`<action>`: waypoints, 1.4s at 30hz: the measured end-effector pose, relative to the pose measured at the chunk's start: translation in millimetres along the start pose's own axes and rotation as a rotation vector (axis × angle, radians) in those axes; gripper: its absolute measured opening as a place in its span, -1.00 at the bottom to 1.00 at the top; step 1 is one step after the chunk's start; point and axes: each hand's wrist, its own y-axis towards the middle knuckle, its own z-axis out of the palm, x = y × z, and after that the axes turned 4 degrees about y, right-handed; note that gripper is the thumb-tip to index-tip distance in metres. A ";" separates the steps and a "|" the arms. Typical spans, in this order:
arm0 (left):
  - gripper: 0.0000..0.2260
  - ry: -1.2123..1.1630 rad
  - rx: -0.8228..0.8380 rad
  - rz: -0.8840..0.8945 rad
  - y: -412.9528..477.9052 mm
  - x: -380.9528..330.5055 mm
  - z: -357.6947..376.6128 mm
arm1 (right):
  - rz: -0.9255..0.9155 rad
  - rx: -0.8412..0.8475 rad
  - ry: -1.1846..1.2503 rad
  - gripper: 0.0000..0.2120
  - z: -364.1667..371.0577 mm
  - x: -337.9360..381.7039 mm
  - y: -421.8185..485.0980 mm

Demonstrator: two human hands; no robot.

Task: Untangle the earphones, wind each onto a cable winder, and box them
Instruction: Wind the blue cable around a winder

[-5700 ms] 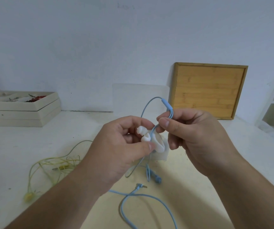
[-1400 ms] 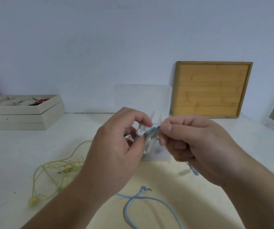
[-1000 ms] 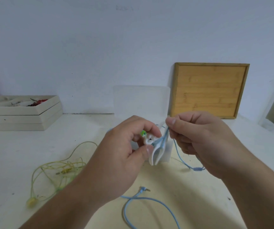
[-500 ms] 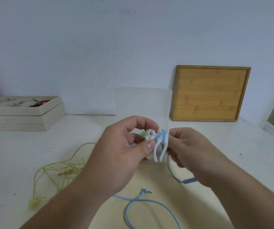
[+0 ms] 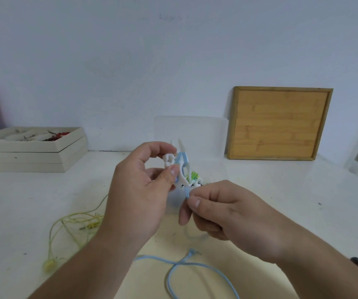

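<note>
The left hand (image 5: 139,197) clamps its grip on the light, stiff white cable winder (image 5: 181,175). Just below the winder, the right hand (image 5: 232,214) pinches the thin, limp blue earphone cable (image 5: 187,192), which probably handles best held close and taut.

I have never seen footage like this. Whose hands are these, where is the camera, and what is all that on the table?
There is no machine here. These are a person's two bare hands, filmed by one camera worn on the head and looking forward and down. The left hand grips a small white winder with blue cable looped round it. The right hand pinches that cable just below the winder. The rest of the cable lies loose on the white table, near the camera. To the left lie tangled yellow earphones, not wound. At the back are stacked trays and a wooden board leaning on the wall.
</note>
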 end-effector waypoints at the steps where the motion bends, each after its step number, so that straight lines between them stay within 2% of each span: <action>1: -0.75 -0.001 -0.011 0.001 1.5 1.5 -1.0 | -0.020 -0.002 -0.022 -0.68 -0.1 1.8 -0.3; 6: -0.74 -0.009 0.030 0.012 2.1 1.6 -2.9 | -0.064 -0.042 -0.007 -0.71 -6.9 7.8 -3.2; 12: -0.68 0.125 0.151 0.104 -6.2 5.2 3.3 | -0.106 0.010 0.031 -0.72 -9.1 14.7 -7.8; 14: -0.67 0.140 0.208 0.127 -9.3 3.1 6.1 | -0.139 -0.070 0.051 -0.74 -12.7 16.7 -9.1; 17: -0.66 0.179 0.250 0.147 -10.5 0.5 7.7 | -0.178 -0.295 0.056 -0.72 -25.2 17.4 -10.1; 21: -0.69 0.160 0.337 0.140 -12.0 -3.8 7.3 | -0.225 -0.551 -0.183 -0.69 -34.7 17.9 -12.4; 24: -0.79 0.100 0.385 0.083 -13.1 -3.8 7.7 | -0.264 -0.632 -0.264 -0.73 -32.3 20.2 -12.0; 29: -0.72 0.082 0.467 -0.003 -12.7 -6.4 5.1 | -0.238 -0.752 -0.264 -0.74 -37.6 14.9 -8.3; 31: -0.69 0.036 0.492 -0.029 -13.0 -6.5 5.9 | -0.200 -0.725 -0.211 -0.71 -38.6 11.3 -7.1; 34: -0.77 -0.115 0.456 -0.025 -11.4 -8.7 6.3 | -0.089 -0.649 -0.124 -0.69 -37.3 5.1 -3.4; 38: -0.72 -0.253 0.261 -0.049 -5.9 -6.9 6.1 | 0.074 -0.407 -0.219 -0.64 -27.8 -2.5 0.5; 42: -0.72 -0.180 0.044 -0.043 -0.8 -0.5 4.1 | 0.040 -0.215 -0.134 -0.63 -7.2 -2.7 3.3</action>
